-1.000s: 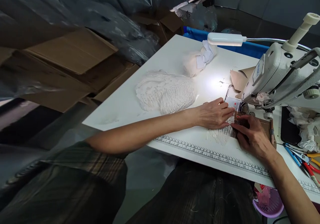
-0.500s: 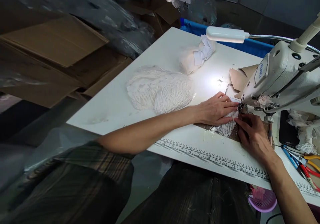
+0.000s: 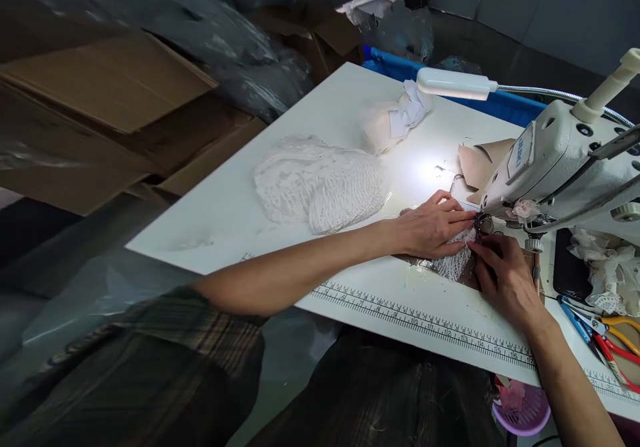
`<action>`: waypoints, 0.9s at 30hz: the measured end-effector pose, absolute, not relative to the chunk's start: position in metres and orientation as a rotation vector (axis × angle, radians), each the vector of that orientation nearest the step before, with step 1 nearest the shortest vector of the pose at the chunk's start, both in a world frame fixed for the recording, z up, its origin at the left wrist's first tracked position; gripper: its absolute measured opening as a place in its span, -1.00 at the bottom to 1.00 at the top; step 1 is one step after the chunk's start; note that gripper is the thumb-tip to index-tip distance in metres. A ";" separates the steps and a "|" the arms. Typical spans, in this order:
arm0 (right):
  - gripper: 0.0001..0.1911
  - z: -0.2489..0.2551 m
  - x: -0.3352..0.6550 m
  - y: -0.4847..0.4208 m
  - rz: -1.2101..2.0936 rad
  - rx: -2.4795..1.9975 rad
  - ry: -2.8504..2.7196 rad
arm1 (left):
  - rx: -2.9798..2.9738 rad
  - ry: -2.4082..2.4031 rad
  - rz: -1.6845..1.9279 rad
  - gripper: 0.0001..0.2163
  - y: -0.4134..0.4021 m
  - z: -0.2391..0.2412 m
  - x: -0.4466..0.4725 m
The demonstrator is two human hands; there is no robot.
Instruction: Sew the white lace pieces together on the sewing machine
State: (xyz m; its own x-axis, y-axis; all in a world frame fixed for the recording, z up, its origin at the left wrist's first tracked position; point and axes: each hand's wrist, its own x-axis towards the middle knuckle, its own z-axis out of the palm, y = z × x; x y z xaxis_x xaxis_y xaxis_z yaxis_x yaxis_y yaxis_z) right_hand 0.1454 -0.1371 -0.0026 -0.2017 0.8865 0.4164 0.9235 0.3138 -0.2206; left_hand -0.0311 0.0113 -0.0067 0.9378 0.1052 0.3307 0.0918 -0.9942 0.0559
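A white sewing machine (image 3: 555, 167) stands on the white table (image 3: 280, 234) at the right. A small white lace piece (image 3: 453, 260) lies on a brown backing under the presser foot (image 3: 483, 222). My left hand (image 3: 433, 227) lies flat on the lace, fingertips pressed against the foot. From the near side my right hand (image 3: 503, 277) pinches the lace's edge right beside the foot. Both hands hold the piece down on the machine bed.
A heap of white lace pieces (image 3: 320, 184) lies mid-table, with a tied cloth bundle (image 3: 390, 120) behind it under a lit lamp (image 3: 453, 84). Scissors and pliers (image 3: 607, 340) sit at the right. Cardboard boxes (image 3: 115, 114) stand left. A ruler strip (image 3: 425, 320) lines the near edge.
Both hands have slid the lace piece further in toward the presser foot. The view has shifted slightly; the rest of the table is unchanged.
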 end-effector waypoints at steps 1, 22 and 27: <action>-0.69 -0.002 0.145 -0.137 -0.096 -1.599 -2.112 | 3.063 0.171 0.520 -0.61 0.010 -0.006 -0.031; -0.71 0.001 0.148 -0.133 -0.306 -1.574 -2.218 | 3.120 0.083 0.587 -0.73 0.003 -0.005 -0.029; -0.66 -0.004 0.144 -0.134 -0.321 -1.721 -2.169 | 3.123 0.135 0.585 -0.69 0.002 -0.005 -0.030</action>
State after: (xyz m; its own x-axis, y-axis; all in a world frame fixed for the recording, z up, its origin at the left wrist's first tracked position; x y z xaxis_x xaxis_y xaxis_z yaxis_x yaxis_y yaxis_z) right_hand 0.1440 -0.1342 -0.0040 -0.1994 0.8910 0.4079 0.9710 0.2358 -0.0404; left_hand -0.0295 0.0018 -0.0048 0.9287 0.0765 0.3628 0.0906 -0.9956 -0.0220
